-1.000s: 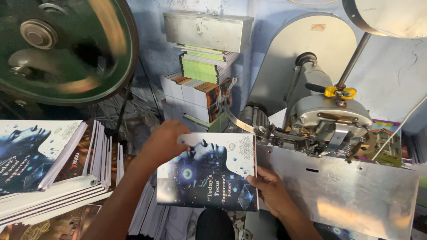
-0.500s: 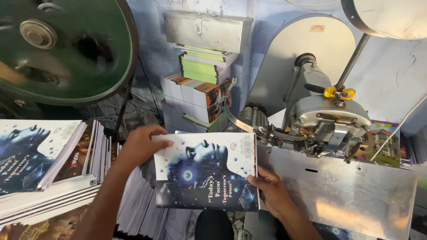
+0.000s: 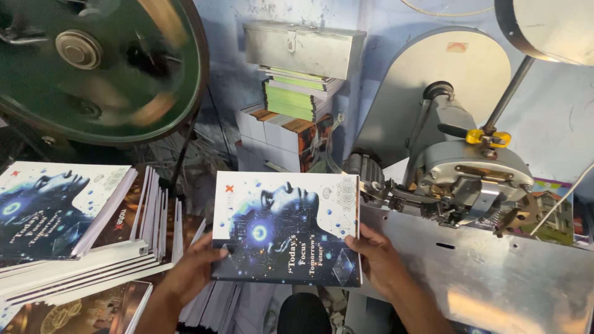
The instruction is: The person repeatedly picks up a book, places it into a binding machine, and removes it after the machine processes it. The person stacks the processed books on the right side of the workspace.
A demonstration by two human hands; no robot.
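Booklet (image 3: 288, 229) pinched at both lower corners, my left hand (image 3: 192, 272) and right hand (image 3: 380, 263) grasping it. Right edge touches the machine's metal plate (image 3: 495, 272); book stack (image 3: 74, 235) sits just beside, on the left.

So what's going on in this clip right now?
A person holds a booklet with a blue-and-white cover in both bare hands, the left hand on its lower left corner and the right hand on its right edge, next to the metal plate of a grey machine. A stack of matching booklets lies to the left, under a spinning green wheel. More stacked booklets sit behind, against the wall.
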